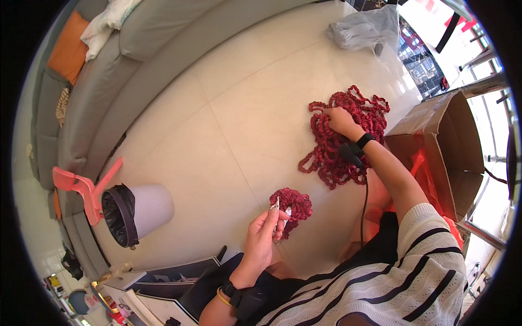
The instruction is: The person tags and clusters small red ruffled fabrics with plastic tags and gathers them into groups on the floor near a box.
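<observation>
My left hand (263,232) grips a bunch of dark red ruffled fabric bands (299,203), which look like scrunchies. A slim white piece (278,203) stands up between its thumb and fingers; too little shows to tell what it is. Farther out and to the right, a tangled pile of the same dark red ruffled strands (334,150) lies on the floor. Over that pile is my right hand (341,120), its fingertips among the strands at the far left side. Whether they pinch a strand is hidden. Each wrist carries a dark strapped-on device.
Right of the pile stands an open cardboard box (424,118) with red plastic (422,163) by it. A clear plastic bag (367,30) lies beyond. To the left are a lined waste bin (153,210), a pink plastic stool (91,187) and a grey sofa (98,89). A cable (364,212) hangs from my right wrist.
</observation>
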A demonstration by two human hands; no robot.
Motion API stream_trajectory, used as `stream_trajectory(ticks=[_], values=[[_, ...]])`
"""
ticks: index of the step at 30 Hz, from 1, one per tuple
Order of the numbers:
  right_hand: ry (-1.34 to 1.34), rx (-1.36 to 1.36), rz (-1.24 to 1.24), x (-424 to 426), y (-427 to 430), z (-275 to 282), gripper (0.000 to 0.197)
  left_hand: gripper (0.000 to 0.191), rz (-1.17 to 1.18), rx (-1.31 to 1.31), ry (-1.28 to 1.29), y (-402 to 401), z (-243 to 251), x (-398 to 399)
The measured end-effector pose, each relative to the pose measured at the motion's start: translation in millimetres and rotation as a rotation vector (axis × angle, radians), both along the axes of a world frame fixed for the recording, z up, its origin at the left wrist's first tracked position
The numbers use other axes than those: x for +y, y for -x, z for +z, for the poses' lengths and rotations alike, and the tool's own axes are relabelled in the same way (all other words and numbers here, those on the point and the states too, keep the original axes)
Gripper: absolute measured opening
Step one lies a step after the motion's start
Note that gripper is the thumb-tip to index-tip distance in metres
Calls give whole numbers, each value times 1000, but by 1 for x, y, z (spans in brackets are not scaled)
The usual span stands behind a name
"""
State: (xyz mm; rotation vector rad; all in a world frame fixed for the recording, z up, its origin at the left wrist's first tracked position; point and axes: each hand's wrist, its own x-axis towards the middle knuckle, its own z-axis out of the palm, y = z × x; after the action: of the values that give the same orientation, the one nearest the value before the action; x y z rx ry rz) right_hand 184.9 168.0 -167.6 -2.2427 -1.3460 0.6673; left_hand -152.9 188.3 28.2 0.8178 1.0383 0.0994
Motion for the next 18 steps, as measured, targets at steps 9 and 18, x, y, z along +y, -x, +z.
stream_trajectory(ticks=[9, 18], values=[[-166, 221, 153, 18, -37, 12, 37, 30, -33, 3, 3, -2, 1, 9], [1, -209, -71, 46, -23, -54, 18, 30, -37, -30, 30, -2, -6, 11]])
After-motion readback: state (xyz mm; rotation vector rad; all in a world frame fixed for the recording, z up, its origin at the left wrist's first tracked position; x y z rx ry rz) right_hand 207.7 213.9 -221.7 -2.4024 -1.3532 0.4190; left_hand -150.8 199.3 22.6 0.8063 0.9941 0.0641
